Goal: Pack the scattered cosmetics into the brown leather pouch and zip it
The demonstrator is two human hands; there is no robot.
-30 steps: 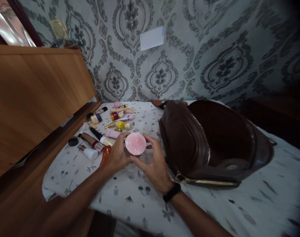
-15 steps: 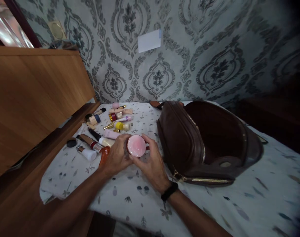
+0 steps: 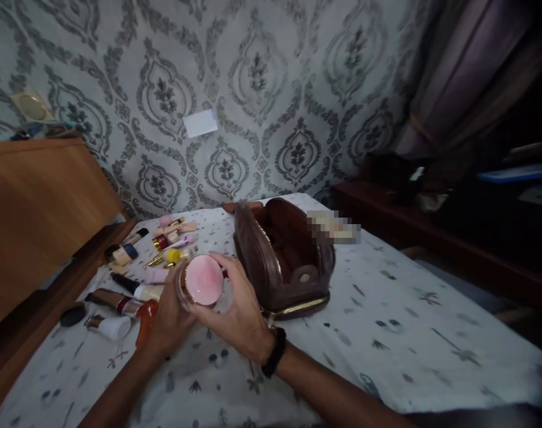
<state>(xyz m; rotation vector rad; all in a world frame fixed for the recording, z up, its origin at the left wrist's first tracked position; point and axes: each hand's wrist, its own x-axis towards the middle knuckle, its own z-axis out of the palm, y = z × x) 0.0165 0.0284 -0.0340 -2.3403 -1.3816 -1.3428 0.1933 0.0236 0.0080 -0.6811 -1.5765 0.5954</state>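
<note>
A round pink-lidded jar is held up between both hands, its lid facing me. My left hand wraps round the jar's left side, its fingers partly hidden behind it. My right hand, with a black band on the wrist, has its thumb and fingers round the right side. Just right of the hands stands a brown bag, unzipped and gaping. Left of them lie several cosmetics, among them a white-capped tube, an orange item and a yellow-capped bottle.
The patterned cloth covers the surface. A wooden panel rises on the left, and the wallpapered wall is behind. A black round lid lies near the left edge. Beyond the bag is a blurred-out patch; dark furniture stands at the right.
The view has swung to the right, so the bag, cosmetics and wall label appear farther left. Both hands still hold the jar, which looks larger and nearer.
</note>
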